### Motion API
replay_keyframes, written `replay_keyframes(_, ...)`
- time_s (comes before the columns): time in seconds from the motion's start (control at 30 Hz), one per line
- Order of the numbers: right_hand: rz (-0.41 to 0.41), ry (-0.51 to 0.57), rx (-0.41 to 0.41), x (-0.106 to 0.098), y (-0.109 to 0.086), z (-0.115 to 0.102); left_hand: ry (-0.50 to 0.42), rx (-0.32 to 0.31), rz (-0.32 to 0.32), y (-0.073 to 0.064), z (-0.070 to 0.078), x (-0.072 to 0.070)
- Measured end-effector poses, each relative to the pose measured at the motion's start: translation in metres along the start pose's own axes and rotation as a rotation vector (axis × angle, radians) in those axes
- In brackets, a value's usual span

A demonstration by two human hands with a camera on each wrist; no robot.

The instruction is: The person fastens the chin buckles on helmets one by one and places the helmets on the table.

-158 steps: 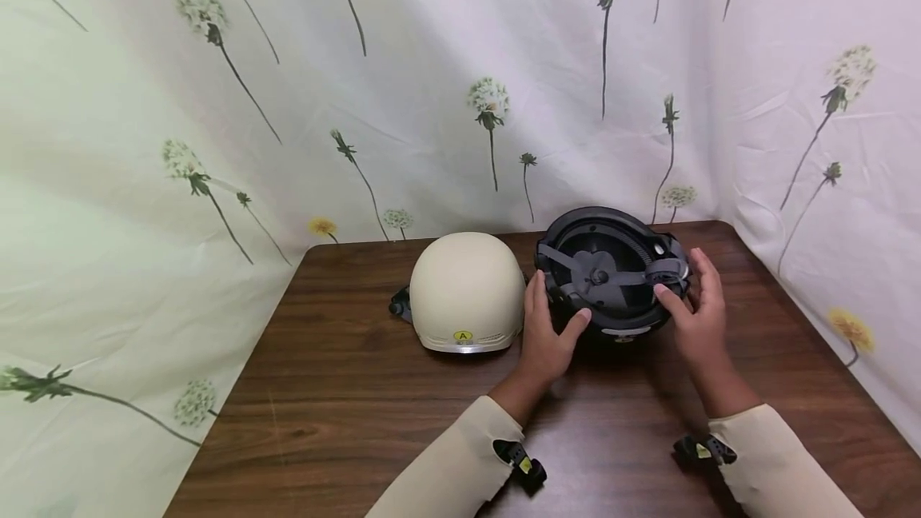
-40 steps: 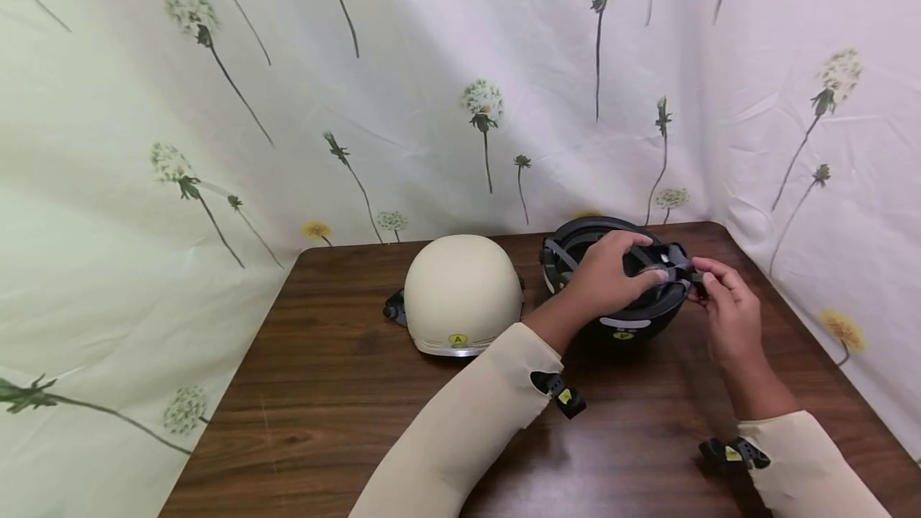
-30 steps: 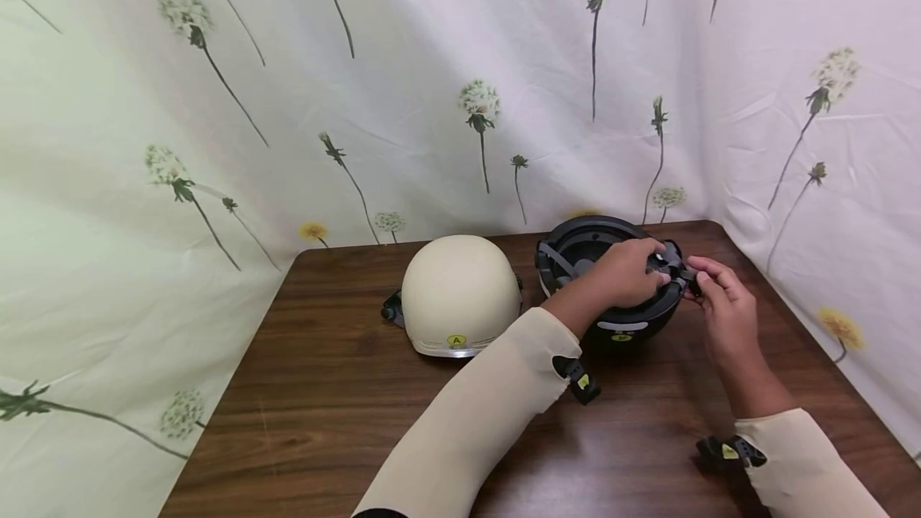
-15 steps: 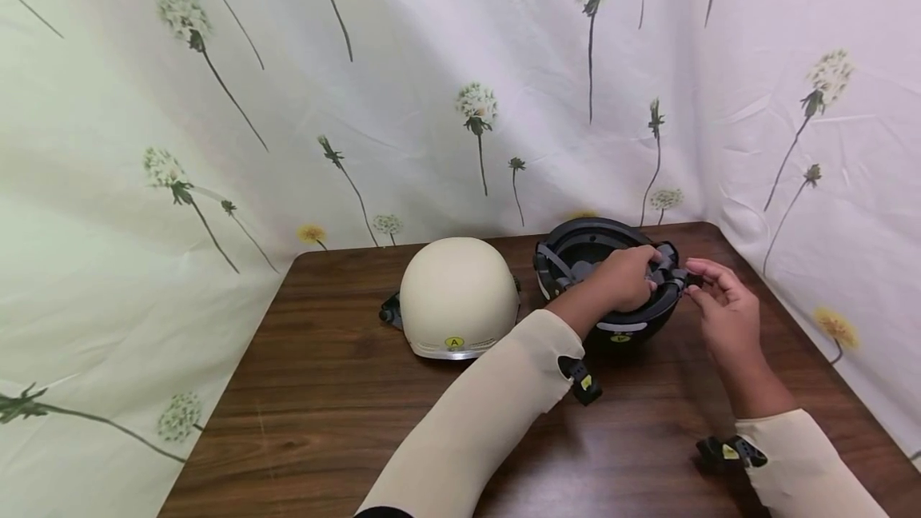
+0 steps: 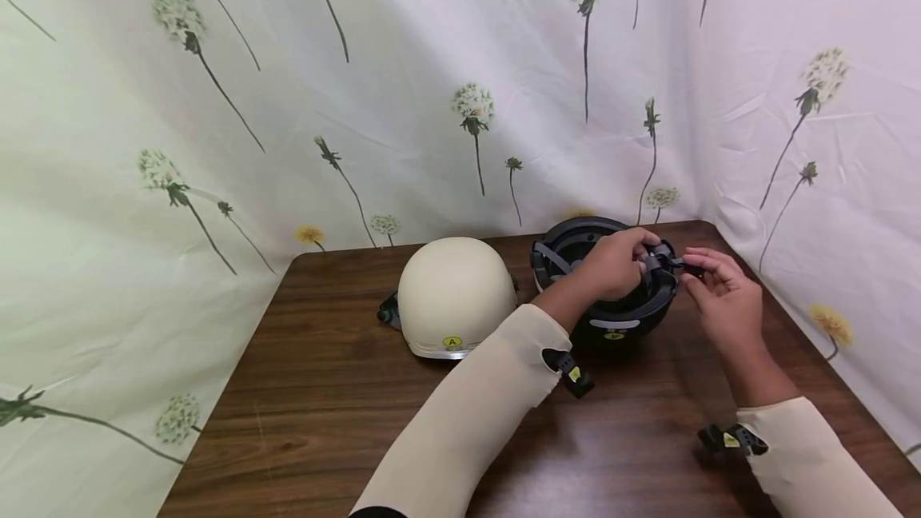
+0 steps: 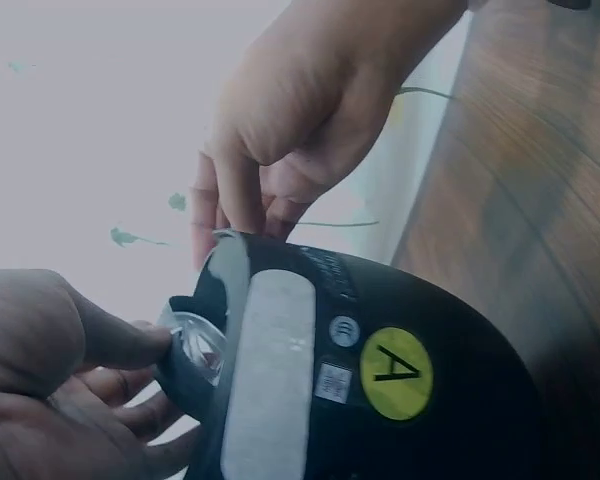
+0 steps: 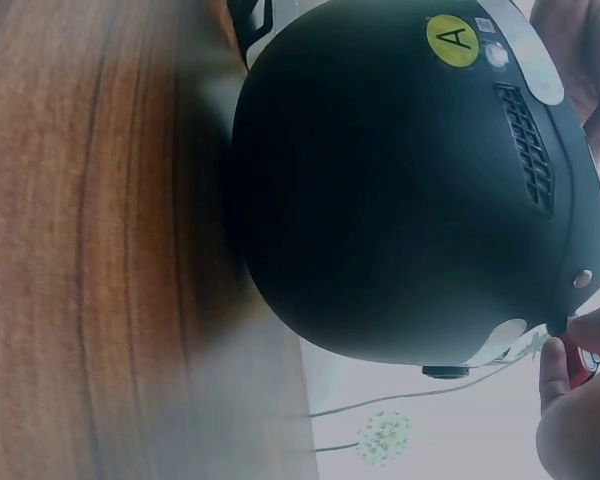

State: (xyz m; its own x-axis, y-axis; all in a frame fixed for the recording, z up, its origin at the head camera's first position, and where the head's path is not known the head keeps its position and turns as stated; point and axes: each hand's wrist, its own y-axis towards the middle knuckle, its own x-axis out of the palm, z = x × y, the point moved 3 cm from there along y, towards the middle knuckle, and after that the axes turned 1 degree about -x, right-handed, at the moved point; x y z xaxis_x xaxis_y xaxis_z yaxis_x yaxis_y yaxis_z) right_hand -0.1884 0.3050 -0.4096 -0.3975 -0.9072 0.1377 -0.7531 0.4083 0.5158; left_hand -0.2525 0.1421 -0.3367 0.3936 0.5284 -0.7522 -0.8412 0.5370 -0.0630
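Note:
A black helmet (image 5: 626,322) lies upside down at the back right, its hollow facing up and its shell on the table. Over the hollow my left hand (image 5: 612,266) pinches the grey chin strap (image 5: 653,268); the left wrist view shows the thumb against a folded part of the strap under clear plastic (image 6: 198,345). Just beyond the helmet's right rim my right hand (image 5: 730,298) holds a black buckle end (image 5: 692,268) between thumb and fingers. A red part of this buckle (image 7: 577,362) shows in the right wrist view.
A cream helmet (image 5: 455,294) stands dome up on the left, close beside the black one, with a dark strap piece (image 5: 389,312) sticking out. The brown wooden table (image 5: 324,422) ends at a flower-printed cloth (image 5: 403,118) behind and to the right.
Earlier both hands held the black helmet's rim from either side. Since then the left hand has moved over to the strap and the right to the buckle. Lately the left hand has drawn slightly left.

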Motion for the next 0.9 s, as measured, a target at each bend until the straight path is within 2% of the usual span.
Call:
replay_keyframes(0.1, -0.016, -0.039, 0.000, 0.001, 0.001, -0.002, -0.089, 0.061, -0.002, -0.003, -0.003, -0.005)
replay_keyframes(0.3, -0.041, -0.214, -0.019, 0.003, 0.007, -0.008, -0.183, 0.163, -0.005, -0.006, -0.003, -0.011)
replay_keyframes(0.37, -0.049, -0.244, -0.036, 0.004, 0.009, -0.010, -0.213, 0.184, 0.000, -0.007, -0.003, -0.012)
replay_keyframes(0.63, -0.101, -0.252, -0.062, 0.007, 0.022, -0.015, -0.212, 0.209, -0.026, -0.008, -0.006, -0.013)
replay_keyframes(0.9, -0.110, -0.235, -0.066, 0.005, 0.022, -0.012, -0.339, 0.243, 0.000, -0.012, -0.007, -0.021)
